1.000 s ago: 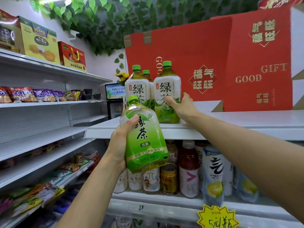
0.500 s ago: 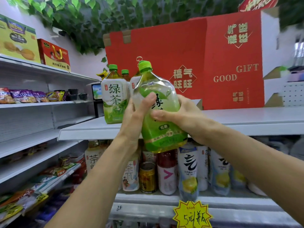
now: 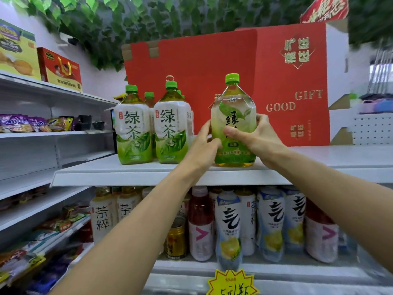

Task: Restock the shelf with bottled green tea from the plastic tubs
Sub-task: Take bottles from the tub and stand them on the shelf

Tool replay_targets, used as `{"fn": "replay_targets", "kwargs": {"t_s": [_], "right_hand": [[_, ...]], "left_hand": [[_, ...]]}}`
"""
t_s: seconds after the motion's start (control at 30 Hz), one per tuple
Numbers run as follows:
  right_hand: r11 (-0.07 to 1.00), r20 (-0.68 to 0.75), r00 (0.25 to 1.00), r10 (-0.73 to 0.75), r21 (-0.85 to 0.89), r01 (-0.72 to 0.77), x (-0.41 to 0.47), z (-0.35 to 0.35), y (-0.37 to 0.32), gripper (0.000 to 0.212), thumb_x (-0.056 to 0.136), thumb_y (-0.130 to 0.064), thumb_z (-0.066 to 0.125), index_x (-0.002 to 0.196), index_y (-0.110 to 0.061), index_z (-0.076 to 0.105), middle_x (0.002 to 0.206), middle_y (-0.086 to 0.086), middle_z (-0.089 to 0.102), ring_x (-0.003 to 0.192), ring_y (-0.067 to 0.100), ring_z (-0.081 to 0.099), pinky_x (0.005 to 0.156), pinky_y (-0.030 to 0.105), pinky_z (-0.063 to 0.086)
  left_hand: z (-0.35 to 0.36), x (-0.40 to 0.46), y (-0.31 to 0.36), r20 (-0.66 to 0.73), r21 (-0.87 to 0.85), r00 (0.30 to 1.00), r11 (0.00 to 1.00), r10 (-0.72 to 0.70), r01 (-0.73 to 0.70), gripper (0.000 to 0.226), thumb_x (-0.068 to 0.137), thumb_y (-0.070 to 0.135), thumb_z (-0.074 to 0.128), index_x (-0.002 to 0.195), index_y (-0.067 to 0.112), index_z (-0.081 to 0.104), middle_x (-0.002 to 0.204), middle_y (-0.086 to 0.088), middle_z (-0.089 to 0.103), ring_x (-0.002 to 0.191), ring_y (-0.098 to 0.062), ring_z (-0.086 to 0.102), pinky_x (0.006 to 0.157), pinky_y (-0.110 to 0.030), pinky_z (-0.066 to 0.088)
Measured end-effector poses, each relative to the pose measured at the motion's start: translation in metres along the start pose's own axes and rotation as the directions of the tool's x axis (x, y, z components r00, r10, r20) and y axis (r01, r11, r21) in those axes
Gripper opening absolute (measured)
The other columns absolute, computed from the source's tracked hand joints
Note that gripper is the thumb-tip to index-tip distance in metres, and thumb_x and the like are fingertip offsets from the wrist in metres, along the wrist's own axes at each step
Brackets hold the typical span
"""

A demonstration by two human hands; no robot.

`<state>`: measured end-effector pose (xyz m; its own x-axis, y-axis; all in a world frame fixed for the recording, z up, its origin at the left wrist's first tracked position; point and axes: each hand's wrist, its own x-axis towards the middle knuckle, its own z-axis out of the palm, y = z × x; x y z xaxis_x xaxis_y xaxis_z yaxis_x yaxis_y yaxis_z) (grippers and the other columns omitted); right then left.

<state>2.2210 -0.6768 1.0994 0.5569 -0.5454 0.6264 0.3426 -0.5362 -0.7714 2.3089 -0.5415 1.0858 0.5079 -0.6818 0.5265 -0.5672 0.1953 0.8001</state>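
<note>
Right fingers: thumb [image 3: 232, 133] across the label front, the other fingertips curled round the far right side of the green tea bottle [image 3: 234, 107].
Left fingers: curled against the bottle's lower left side, thumb on its front.
Right hand [image 3: 258, 138]: grips the bottle at mid-height.
Left hand [image 3: 205, 146]: holds it from the left.
Bottle: upright, base on the white shelf [image 3: 148, 174], green cap up.
Neighbours: other green tea bottles [image 3: 153, 133] stand to its left, apart from it.
Behind: red gift boxes [image 3: 287, 86].
Below: mixed drink bottles [image 3: 251, 222].
</note>
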Motion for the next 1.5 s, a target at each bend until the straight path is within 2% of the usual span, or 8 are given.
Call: {"fn": "replay_targets", "kwargs": {"t_s": [0.1, 0.3, 0.43, 0.6, 0.83, 0.97, 1.13, 1.5], "right_hand": [[0.998, 0.054, 0.998, 0.043, -0.037, -0.041, 0.017, 0.002, 0.009, 0.077, 0.073, -0.033, 0.085, 0.129, -0.013, 0.037, 0.110, -0.001, 0.060, 0.098, 0.008, 0.064, 0.071, 0.019, 0.053], [0.987, 0.111, 0.990, 0.085, -0.143, -0.069, 0.052, 0.006, 0.024, 0.040, 0.080, -0.033, 0.080, 0.112, -0.016, 0.063, 0.097, -0.003, 0.072, 0.081, 0.003, 0.069, 0.064, 0.016, 0.055], [0.975, 0.099, 0.989, 0.114, -0.203, -0.092, 0.075, 0.010, 0.042, 0.108, 0.037, -0.075, 0.084, 0.123, -0.016, 0.059, 0.107, 0.001, 0.073, 0.094, 0.015, 0.071, 0.077, 0.029, 0.059], [0.977, 0.103, 0.990, 0.098, -0.197, -0.076, 0.084, 0.020, 0.047, 0.039, 0.084, -0.029, 0.077, 0.115, -0.007, 0.067, 0.098, 0.004, 0.074, 0.082, 0.008, 0.070, 0.060, 0.013, 0.053], [0.959, 0.078, 0.989, 0.127, -0.264, -0.102, 0.084, 0.024, 0.049, 0.040, 0.086, -0.029, 0.076, 0.118, -0.006, 0.065, 0.106, 0.007, 0.073, 0.090, 0.015, 0.070, 0.073, 0.022, 0.058], [0.832, 0.026, 0.984, 0.179, -0.538, -0.137, 0.059, 0.012, 0.034, 0.047, 0.089, -0.020, 0.071, 0.129, -0.007, 0.050, 0.118, 0.004, 0.062, 0.107, 0.023, 0.060, 0.092, 0.035, 0.050], [0.630, 0.016, 0.995, -0.102, -0.773, 0.077, -0.015, -0.022, 0.010, 0.053, 0.094, -0.031, 0.060, 0.143, -0.019, 0.044, 0.139, 0.004, 0.053, 0.126, 0.025, 0.051, 0.102, 0.047, 0.044], [0.325, 0.052, 0.947, -0.315, -0.932, 0.160, -0.213, -0.121, 0.028, 0.049, 0.090, -0.037, 0.055, 0.132, -0.012, 0.054, 0.120, 0.010, 0.059, 0.100, 0.032, 0.058, 0.073, 0.040, 0.047]], "left_hand": [[0.000, 0.008, -0.003, -0.021, 0.085, 1.000, 0.996, -0.022, 0.024, 0.069, 0.093, -0.001, 0.043, 0.153, 0.031, 0.033, 0.133, 0.006, 0.055, 0.118, -0.015, 0.057, 0.099, -0.034, 0.052], [0.002, 0.032, -0.026, -0.019, 0.262, 0.992, 0.957, -0.121, 0.122, 0.081, 0.079, 0.032, 0.047, 0.155, 0.041, 0.020, 0.158, 0.002, 0.037, 0.140, -0.022, 0.042, 0.114, -0.048, 0.039], [0.006, 0.039, -0.023, -0.025, 0.354, 0.982, 0.917, -0.188, 0.184, 0.079, 0.094, 0.027, 0.047, 0.160, 0.033, 0.006, 0.166, 0.001, 0.023, 0.148, -0.023, 0.030, 0.121, -0.044, 0.028], [0.003, 0.051, -0.030, -0.073, 0.430, 0.975, 0.876, -0.210, 0.221, 0.073, 0.103, 0.019, 0.043, 0.161, 0.020, -0.001, 0.167, -0.003, 0.017, 0.151, -0.025, 0.022, 0.119, -0.035, 0.024], [0.007, 0.050, -0.033, -0.109, 0.603, 0.988, 0.784, -0.107, 0.151, 0.069, 0.101, 0.020, 0.041, 0.161, 0.013, 0.007, 0.162, -0.011, 0.029, 0.145, -0.033, 0.034, 0.113, -0.042, 0.033], [0.009, 0.045, -0.032, -0.170, 0.608, 0.985, 0.789, 0.016, 0.092, 0.054, 0.098, 0.022, 0.049, 0.149, 0.011, 0.033, 0.143, -0.011, 0.050, 0.130, -0.032, 0.049, 0.101, -0.043, 0.044], [0.014, 0.021, -0.028, -0.175, 0.645, 0.955, 0.761, 0.237, -0.071, 0.051, 0.096, 0.025, 0.053, 0.145, 0.020, 0.043, 0.140, -0.002, 0.052, 0.128, -0.023, 0.050, 0.100, -0.043, 0.046], [0.121, -0.138, -0.024, -0.017, 0.625, 0.921, 0.723, 0.389, -0.294, 0.059, 0.090, 0.047, 0.054, 0.141, 0.018, 0.050, 0.133, -0.002, 0.055, 0.127, -0.024, 0.047, 0.109, -0.048, 0.036]]}}
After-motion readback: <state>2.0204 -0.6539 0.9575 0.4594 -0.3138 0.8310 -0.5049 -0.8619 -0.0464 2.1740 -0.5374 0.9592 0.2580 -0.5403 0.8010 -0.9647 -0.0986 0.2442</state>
